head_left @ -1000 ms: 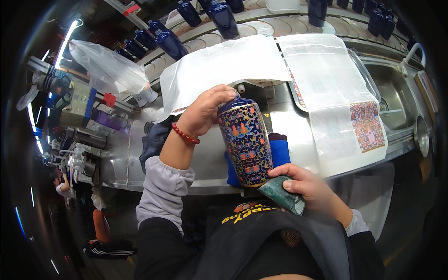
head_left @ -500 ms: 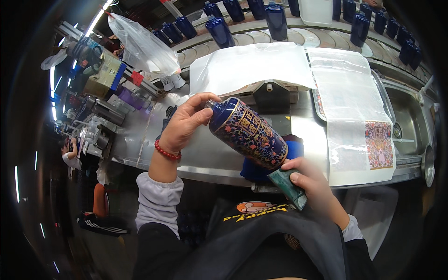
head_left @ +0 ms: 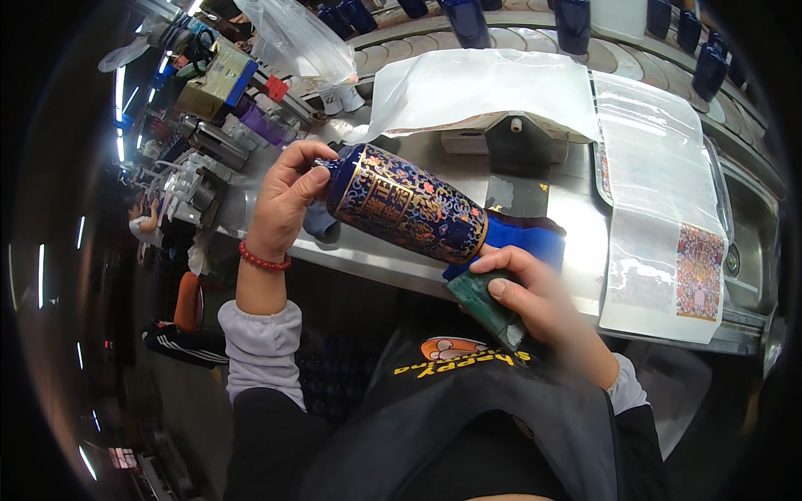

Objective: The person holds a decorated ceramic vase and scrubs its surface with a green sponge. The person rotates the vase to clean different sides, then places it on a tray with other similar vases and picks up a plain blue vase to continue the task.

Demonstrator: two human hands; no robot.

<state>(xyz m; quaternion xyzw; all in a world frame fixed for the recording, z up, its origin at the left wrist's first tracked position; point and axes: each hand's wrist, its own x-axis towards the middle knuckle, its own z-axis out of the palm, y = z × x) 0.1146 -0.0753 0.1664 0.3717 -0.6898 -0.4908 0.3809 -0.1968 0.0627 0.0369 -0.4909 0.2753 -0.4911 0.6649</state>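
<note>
A dark blue bottle (head_left: 409, 204) with a colourful floral, gold-edged pattern is held tilted above the bench edge. Its neck sits between the thumb and fingers of my left hand (head_left: 288, 196), which wears a red bead bracelet. My right hand (head_left: 530, 292) grips a flat green block (head_left: 486, 309), scraper-like, by its upper part. The right index finger lies at the bottle's base, holding it up from that end. Behind the base, a bright blue cloth or pad (head_left: 535, 244) lies on the bench's front edge, partly covered by the bottle and hand.
White sheets (head_left: 493, 88) cover a stand on the steel bench (head_left: 576, 250). To the right, a translucent sheet with a patterned decal (head_left: 700, 271) overlies a tray, beside a sink (head_left: 752, 217). Plain blue bottles (head_left: 573, 25) line a curved conveyor behind. A plastic bag (head_left: 301, 46) hangs left.
Both hands have carried the bottle and green block to the left. The bottle now lies closer to level and is turned slightly about its length. The view has shifted too.
</note>
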